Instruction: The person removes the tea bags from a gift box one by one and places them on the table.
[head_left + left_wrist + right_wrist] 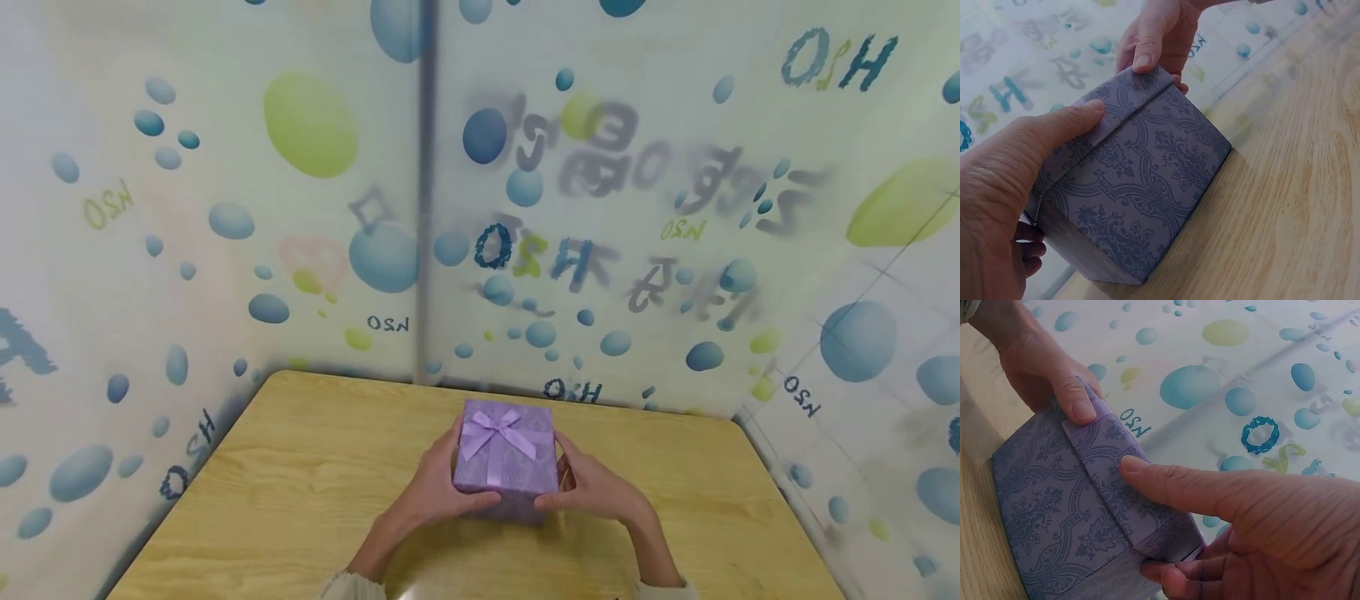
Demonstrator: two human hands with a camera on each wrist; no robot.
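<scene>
A purple gift box point(512, 505) with a damask pattern stands on the wooden table, its lid point(472, 471) on top. Across the lid runs a lilac ribbon tied in a bow point(501, 425). My left hand point(435, 483) grips the lid at its left side, the thumb lying along the front rim. From the right side my right hand point(603, 492) holds the lid too, its thumb point(1166, 484) on the same rim. Several curled right fingers point(1197, 575) show at the lid's lower edge. The bow is hidden in both wrist views.
The light wooden table point(300, 492) extends around the box on both sides. Behind it and at the sides hang pale sheets point(315, 217) printed with blue and green dots and mirrored letters, close to the table's back edge.
</scene>
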